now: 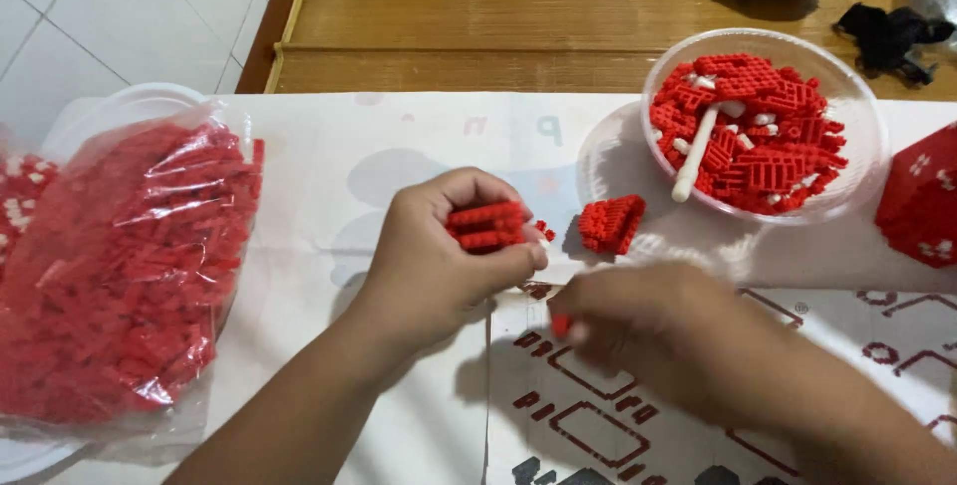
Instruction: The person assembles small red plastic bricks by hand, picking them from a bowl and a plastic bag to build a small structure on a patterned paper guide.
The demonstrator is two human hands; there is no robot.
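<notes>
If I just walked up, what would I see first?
Red bricks everywhere: a big clear bag stuffed with them on the left, and a clear bowl heaped with more at the upper right, a white stick poking out. In the middle the left hand holds a small red block, the blurred right hand pinches one tiny brick over a printed sheet, and a red chunk lies between hands and bowl.
</notes>
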